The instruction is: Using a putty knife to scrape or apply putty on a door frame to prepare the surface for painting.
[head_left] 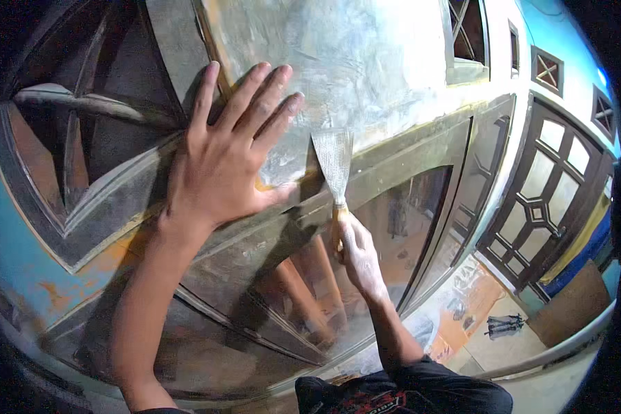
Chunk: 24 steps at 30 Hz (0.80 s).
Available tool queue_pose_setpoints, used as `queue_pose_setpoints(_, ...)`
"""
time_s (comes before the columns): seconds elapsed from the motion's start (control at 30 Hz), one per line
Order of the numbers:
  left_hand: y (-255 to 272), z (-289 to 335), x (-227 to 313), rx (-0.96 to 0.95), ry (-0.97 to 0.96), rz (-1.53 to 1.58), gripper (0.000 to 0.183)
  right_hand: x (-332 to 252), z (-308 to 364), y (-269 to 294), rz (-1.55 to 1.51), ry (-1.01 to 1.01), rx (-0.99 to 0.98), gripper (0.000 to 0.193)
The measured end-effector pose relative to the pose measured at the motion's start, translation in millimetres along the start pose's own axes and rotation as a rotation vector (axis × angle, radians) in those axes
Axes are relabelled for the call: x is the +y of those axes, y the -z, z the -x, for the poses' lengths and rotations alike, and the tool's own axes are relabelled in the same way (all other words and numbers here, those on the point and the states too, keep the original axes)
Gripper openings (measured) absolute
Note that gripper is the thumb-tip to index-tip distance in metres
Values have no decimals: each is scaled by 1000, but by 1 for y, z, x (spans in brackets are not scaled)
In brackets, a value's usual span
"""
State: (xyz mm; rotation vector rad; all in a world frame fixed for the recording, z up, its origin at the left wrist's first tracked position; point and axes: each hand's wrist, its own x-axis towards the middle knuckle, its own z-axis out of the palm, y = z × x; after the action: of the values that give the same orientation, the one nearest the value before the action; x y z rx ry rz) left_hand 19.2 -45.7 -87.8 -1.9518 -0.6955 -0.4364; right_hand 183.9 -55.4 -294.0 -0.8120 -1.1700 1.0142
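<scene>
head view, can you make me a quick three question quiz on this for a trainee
1. Multiple choice: which hand holds the scraper?
A) the left
B) neither
C) the right
2. True or false: the left hand is closed into a fist.
3. Fill the gap: going away from the handle, the blade gets ___.

Key:
1. C, the right hand grips it.
2. False, its fingers are spread apart.
3. Wider.
</scene>
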Motion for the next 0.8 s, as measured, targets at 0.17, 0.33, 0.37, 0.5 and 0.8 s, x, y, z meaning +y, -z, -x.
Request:
queue_pose_setpoints(0.17, -2, 7, -4, 16, -2, 12, 89, 4, 14, -6, 67, -53, 0, 39)
queue_pose_setpoints(0.33, 3, 1, -1, 25, -5, 17, 88, -27, 0, 3, 22, 64, -14, 38)
queue_pose_setpoints(0.37, 2, 1, -1, 27, -4, 12, 88, -22, -4, 1, 39, 84, 2, 38)
queue_pose_setpoints(0.5, -3, 2, 0, 19, 1, 29, 86, 4, 13, 1, 38, -18, -15, 40)
queue_pose_setpoints(0.8, 1, 1, 1, 1, -2, 12, 88, -18, -18, 14, 92, 66, -5, 39)
